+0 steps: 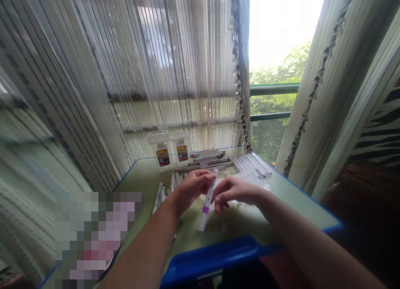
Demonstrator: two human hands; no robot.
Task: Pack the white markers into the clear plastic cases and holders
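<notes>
A white marker (204, 216) with a purple band is tilted upright over the near part of the table. My left hand (194, 185) is closed on its upper part, thumb and fingers pinching it. Right beside it is my right hand (230, 192), fingers curled, the fingertips close to the marker's side. Whether those fingers touch the marker or hold anything small, I cannot make out. Several markers (160, 195) lie to the left, partly hidden behind my left hand and forearm.
Two clear plastic cases (163, 155) with dark labels stand at the back of the pale table (300, 216). More markers (209, 158) lie in rows behind my hands, and others (250, 164) at the right. A blue tray edge (215, 255) runs along the front. Curtains hang behind.
</notes>
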